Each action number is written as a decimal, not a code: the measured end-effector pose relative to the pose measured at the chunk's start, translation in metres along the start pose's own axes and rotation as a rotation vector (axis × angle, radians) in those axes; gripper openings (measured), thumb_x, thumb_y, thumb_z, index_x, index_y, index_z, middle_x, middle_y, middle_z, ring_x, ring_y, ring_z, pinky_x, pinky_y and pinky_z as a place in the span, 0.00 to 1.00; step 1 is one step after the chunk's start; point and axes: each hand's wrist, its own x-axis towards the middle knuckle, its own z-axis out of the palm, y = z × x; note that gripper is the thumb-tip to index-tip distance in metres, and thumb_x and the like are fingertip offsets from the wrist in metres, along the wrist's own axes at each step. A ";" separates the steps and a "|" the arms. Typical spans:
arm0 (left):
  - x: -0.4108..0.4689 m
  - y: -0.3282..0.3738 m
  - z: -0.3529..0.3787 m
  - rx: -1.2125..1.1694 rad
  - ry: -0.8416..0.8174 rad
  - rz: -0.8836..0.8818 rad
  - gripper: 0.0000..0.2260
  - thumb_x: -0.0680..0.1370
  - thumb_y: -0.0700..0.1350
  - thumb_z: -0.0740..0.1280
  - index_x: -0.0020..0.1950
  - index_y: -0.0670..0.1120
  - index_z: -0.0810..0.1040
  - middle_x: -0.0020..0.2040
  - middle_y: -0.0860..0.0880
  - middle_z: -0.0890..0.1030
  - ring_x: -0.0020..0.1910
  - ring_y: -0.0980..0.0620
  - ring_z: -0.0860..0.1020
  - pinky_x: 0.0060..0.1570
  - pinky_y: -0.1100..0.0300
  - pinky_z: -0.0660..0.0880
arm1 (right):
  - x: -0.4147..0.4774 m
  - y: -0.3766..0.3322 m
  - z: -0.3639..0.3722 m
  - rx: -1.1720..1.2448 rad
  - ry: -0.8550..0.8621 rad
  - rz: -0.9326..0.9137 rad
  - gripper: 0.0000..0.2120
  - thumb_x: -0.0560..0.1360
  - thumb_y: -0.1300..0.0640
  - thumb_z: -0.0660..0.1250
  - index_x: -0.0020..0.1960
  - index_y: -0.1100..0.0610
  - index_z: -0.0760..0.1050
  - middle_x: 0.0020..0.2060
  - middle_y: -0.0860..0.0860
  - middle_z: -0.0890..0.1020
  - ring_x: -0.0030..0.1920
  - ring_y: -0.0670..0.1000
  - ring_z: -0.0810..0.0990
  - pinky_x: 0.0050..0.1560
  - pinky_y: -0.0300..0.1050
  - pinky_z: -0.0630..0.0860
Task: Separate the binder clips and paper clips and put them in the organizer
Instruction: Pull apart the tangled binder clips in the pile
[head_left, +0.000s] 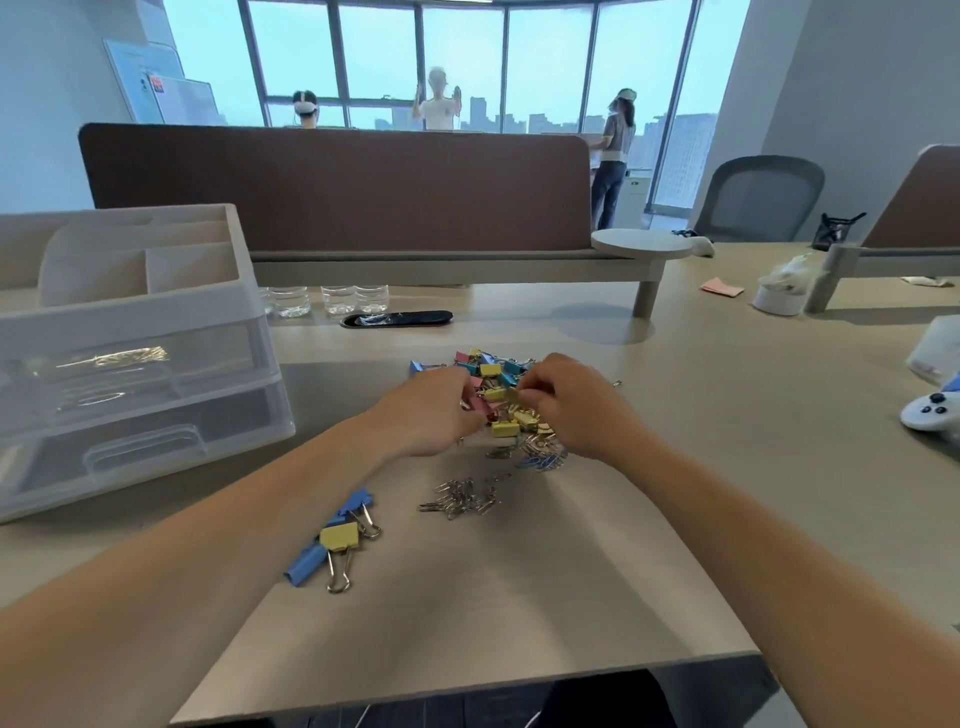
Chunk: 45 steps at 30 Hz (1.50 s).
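Desk (701, 426): everything for the task sits on it.

Organizer (244, 260): far left, well apart from the pile. It has open compartments on top and clear drawers below. Something gold glints in the upper drawer, can't tell what.

Left hand (431, 415): at the left edge of the pile, fingers curled against a pink binder clip (480, 408). The fingertips are hidden, so I can't tell if it's actually gripping.

Right hand (571, 410): at the right edge of the pile, thumb and fingertips pinching a yellow binder clip (513, 394).

Mixed pile (496, 371): centre of the desk between the hands. It's coloured binder clips tangled together, with blue and silver paper clips spilling out on the near side.

Sorted binder clips (337, 540): small group near left, blue and yellow. Silver paper clips (462, 500): loose heap just near of the pile. Neither group touches the other.

Step in hand, my read: pulling one binder clip free of the tangle. Sorting is at an early stage and most of the pile is still mixed.

How to do it well:
- Hold the neighbouring clip down with the left hand and lift with the right, so the wire handles unhook rather than drag a chain along.
- Pull up and away, not sideways through the paper clips.
- Shake the clip off before dropping it, since paper clips snag in the handles.
- Drop it on the near-left group and keep the two heaps apart.
- Move them to the organizer in handfuls later, because it's a long reach.
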 end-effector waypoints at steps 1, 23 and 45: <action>-0.004 0.008 0.002 -0.005 -0.015 0.013 0.07 0.78 0.51 0.65 0.51 0.49 0.74 0.44 0.51 0.77 0.41 0.54 0.74 0.35 0.58 0.67 | -0.006 0.005 -0.005 -0.003 -0.016 0.024 0.06 0.80 0.55 0.65 0.47 0.54 0.79 0.43 0.47 0.77 0.44 0.50 0.76 0.44 0.43 0.71; -0.019 0.146 0.086 -0.051 -0.143 0.193 0.16 0.79 0.46 0.66 0.66 0.44 0.74 0.60 0.48 0.79 0.58 0.51 0.78 0.60 0.54 0.75 | -0.118 0.083 -0.047 -0.184 -0.085 0.403 0.17 0.78 0.57 0.61 0.66 0.53 0.74 0.61 0.52 0.79 0.59 0.53 0.77 0.54 0.42 0.71; 0.053 0.079 0.064 0.248 -0.035 0.099 0.10 0.77 0.50 0.68 0.51 0.43 0.79 0.53 0.45 0.77 0.49 0.45 0.77 0.51 0.50 0.78 | -0.031 0.094 -0.019 -0.402 -0.111 0.394 0.21 0.74 0.40 0.67 0.34 0.56 0.70 0.33 0.51 0.73 0.38 0.54 0.76 0.33 0.43 0.67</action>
